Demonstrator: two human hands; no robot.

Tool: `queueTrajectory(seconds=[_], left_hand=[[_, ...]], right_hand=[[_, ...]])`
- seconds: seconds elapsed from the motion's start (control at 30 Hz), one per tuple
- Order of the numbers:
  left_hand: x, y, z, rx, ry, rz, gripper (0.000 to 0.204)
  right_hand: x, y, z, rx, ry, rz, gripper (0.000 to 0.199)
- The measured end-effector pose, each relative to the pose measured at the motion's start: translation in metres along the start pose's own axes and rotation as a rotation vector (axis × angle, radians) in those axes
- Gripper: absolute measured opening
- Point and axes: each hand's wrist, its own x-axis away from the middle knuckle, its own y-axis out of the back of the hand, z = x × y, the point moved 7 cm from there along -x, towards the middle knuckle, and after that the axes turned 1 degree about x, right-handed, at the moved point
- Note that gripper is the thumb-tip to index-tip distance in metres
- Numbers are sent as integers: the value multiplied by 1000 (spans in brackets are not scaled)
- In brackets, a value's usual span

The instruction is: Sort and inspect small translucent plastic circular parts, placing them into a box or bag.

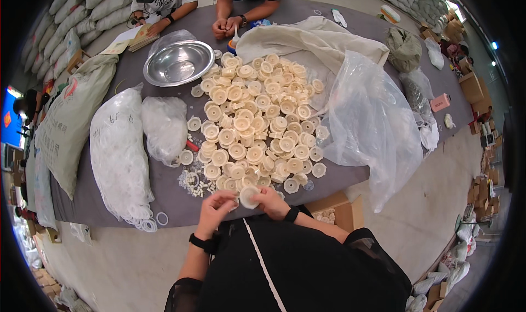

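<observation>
At the table's near edge my right hand [270, 202] grips a round cream plastic part [249, 197] between thumb and fingers, its face turned up. Just to the left, my left hand [217, 208] has its fingers bent together in a pinch. Something small and pale shows at its fingertips, too little of it to name. Beyond both hands spreads a large heap of similar cream round plastic parts [255, 120]. Small white pieces [201, 187] and clear rings lie scattered beside the heap's near left side.
A steel basin [179, 63] sits at the far left, past a bag of clear rings [121, 153] and a woven sack [74, 125]. Clear plastic sheeting [367, 120] drapes over the right edge. Two people lean on the far side. An open cardboard box [342, 213] stands below the near edge.
</observation>
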Motion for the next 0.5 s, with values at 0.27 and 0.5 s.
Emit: queueTrajectory(seconds=[0.27, 0.5], left_hand=[[6, 191, 114, -344, 15, -782, 11], [-9, 164, 88, -883, -82, -671, 10]], right_hand=[[0, 16, 16, -389, 89, -177, 25], [5, 3, 20, -296, 108, -198, 27]])
